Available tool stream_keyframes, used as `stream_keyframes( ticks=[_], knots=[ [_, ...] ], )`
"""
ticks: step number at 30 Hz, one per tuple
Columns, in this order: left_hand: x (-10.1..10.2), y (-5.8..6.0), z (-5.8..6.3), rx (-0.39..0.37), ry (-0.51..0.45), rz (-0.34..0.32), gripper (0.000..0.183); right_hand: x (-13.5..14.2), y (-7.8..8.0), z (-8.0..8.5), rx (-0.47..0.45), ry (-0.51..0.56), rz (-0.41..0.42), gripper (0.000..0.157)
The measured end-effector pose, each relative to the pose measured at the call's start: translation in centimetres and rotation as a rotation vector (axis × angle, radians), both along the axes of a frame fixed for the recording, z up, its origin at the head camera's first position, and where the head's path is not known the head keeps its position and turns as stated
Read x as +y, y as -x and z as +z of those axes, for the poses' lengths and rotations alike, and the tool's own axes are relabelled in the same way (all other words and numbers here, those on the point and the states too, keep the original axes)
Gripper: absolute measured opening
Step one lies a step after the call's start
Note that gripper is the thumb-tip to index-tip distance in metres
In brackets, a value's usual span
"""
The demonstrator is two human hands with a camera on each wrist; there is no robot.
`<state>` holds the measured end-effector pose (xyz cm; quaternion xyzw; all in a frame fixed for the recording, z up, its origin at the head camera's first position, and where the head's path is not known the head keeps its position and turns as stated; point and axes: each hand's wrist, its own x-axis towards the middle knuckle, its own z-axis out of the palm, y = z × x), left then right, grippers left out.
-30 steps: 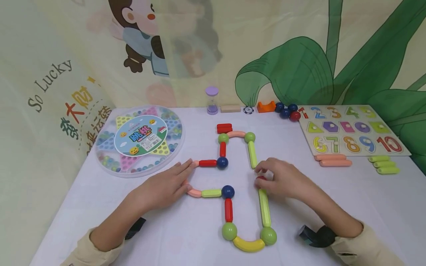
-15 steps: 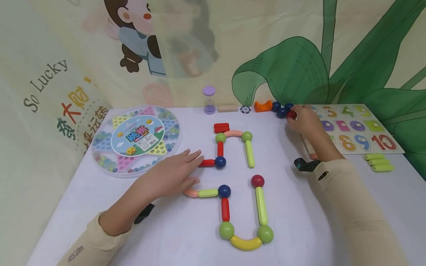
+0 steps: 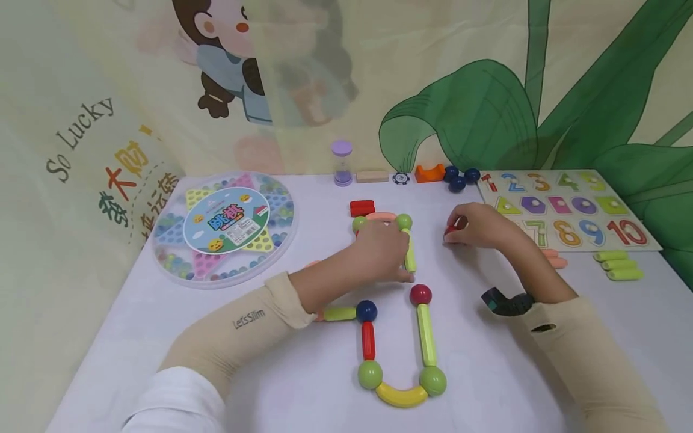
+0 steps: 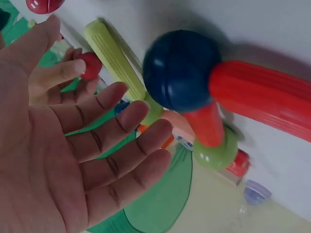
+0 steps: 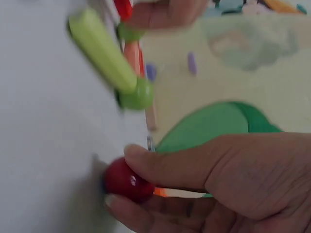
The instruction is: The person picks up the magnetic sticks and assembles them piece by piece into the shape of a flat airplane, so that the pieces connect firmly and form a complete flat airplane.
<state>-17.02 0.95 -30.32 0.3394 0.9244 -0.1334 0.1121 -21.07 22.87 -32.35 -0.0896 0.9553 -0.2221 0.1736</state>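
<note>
Right grip [image 3: 479,225] held a red ball [image 5: 127,180], pinched between thumb and fingertips, narrowed to the ball's width. Ball was right of the upper green rod [image 3: 410,255] and left of the number board [image 3: 525,186], close to the surface [image 3: 303,373]; couldn't tell if it touched. Left grip [image 3: 381,249] was wide and empty, fingers fairly straight near the upper rod; contact with it couldn't be told. Handling, my read: ball looked like glossy hard plastic, so light, stiff, not fragile, but slick and apt to roll if let go. Best hold was thumb and finger on opposite sides at its widest. Being a sphere, it had no long axis and no pointing end. Upper green rod looked equally light and stiff; ribbed sides should help against slipping. Best taken mid-length from the sides, ends clear. Its long axis ran roughly near-to-far with a slight lean: far end at a green ball [image 3: 404,222], bare near end pointing toward a second red ball [image 3: 420,294], gap between. That second ball sat at the far end of the lower green rod [image 3: 426,337], whose axis ran much the same way.
</note>
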Motion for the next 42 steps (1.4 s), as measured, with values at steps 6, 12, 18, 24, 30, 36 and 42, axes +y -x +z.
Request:
stream_keyframes(
  ticks=[6,12,18,24,30,36,42],
  knots=[
    [1.9,0.4,0.0,0.003,0.115,0.009,0.051,-1.6,-3.4,-0.4,-0.082,0.159,0.087,0.029],
    [1.5,1.0,-1.0,-0.078,-0.017,0.003,0.045,-2.1,-4.8,-1.2,-0.119,0.311,0.13,0.031],
    [0.7,1.9,-1.6,-0.129,-0.172,-0.036,0.059,-2.3,-5.2,-1.8,-0.077,0.377,0.163,0.031],
    [0.3,2.5,-1.7,-0.151,-0.198,-0.097,0.057,-2.4,-5.4,-2.4,-0.051,0.453,0.177,0.033],
    [0.2,2.9,-1.7,-0.157,-0.233,-0.09,0.046,-2.6,-5.5,-2.9,0.007,0.499,0.223,0.031],
    [0.3,3.0,-1.7,-0.15,-0.237,-0.08,0.044,-3.0,-5.6,-3.2,0.074,0.477,0.256,0.025],
    [0.1,3.2,-1.8,-0.159,-0.245,-0.076,0.042,-3.9,-6.1,-3.1,0.115,0.454,0.339,0.032]
  ],
)
